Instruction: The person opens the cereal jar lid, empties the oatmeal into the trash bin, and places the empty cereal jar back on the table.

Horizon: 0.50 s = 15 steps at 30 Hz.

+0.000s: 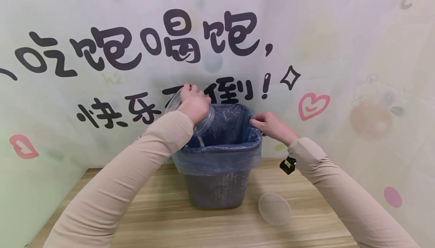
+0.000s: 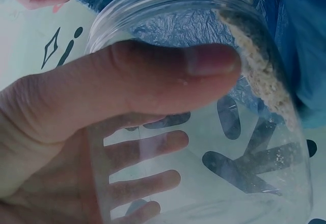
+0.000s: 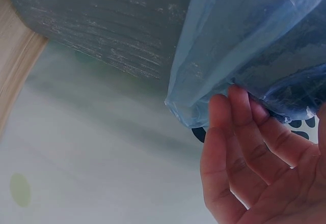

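Your left hand (image 1: 194, 105) grips the clear jar (image 2: 290, 183), tipped over the trash bin (image 1: 217, 190), apparently so its grainy contents (image 2: 262, 71) slide out. Your right hand (image 1: 270, 125) pinches the blue liner (image 1: 217, 164) near one corner, likely steadying it; a round lid (image 1: 274, 209) lies on the desk (image 1: 153, 204).

1. Grey bin (image 1: 217, 191): upright on the wooden surface (image 1: 153, 206), near the centre of the frame, its outer wall marked with pale scuffs.
2. Blue liner (image 1: 217, 164): thin, crinkled plastic inside the bin, folded over the rim and hanging down outside.
3. Clear jar (image 1: 206, 124): round, see-through, tipped with its mouth towards the lower right, over the bin's opening.
4. Pale grains (image 2: 262, 63): banked along the jar's wall, upper right of the left-wrist view.
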{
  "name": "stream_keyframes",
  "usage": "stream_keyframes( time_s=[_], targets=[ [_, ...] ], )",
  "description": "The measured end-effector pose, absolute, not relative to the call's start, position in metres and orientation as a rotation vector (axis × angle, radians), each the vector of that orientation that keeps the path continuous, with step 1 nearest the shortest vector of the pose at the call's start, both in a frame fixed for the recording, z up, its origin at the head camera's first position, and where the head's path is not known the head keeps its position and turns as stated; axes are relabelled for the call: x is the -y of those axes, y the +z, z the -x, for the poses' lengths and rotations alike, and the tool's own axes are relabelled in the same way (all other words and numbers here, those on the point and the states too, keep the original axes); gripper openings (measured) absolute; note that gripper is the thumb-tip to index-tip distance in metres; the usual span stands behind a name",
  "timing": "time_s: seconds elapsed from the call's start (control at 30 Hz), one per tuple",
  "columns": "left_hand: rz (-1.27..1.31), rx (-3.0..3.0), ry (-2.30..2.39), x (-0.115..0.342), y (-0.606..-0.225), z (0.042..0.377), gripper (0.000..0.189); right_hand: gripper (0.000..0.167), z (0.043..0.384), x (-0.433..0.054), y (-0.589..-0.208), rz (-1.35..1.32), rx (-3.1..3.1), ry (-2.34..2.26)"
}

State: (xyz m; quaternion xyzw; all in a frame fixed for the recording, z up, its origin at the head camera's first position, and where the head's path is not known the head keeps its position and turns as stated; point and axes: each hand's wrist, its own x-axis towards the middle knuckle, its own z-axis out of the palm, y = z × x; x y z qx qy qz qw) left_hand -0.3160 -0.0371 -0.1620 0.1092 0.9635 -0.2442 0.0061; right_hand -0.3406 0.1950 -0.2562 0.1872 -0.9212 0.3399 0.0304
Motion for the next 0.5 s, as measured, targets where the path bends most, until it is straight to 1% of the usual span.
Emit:
stream_keyframes(
  time_s=[0.13, 0.33, 0.5],
  targets=[
    [-0.34, -3.024, -0.736, 0.0371, -0.1624, 0.3157, 0.057, 0.027, 0.3402, -0.1948, -0.2554, -0.572, 2.841, 1.048],
    [-0.337, -3.031, -0.747, 0.0371, -0.1651, 0.3198, 0.05, 0.028, 0.34, -0.1943, -0.2555, -0.567, 2.836, 1.066],
    [-0.343, -3.014, -0.826, 0.0319, -0.1684, 0.315, 0.043, 0.028, 0.3392, -0.1939, -0.2567, -0.563, 2.825, 1.086]
  ],
)
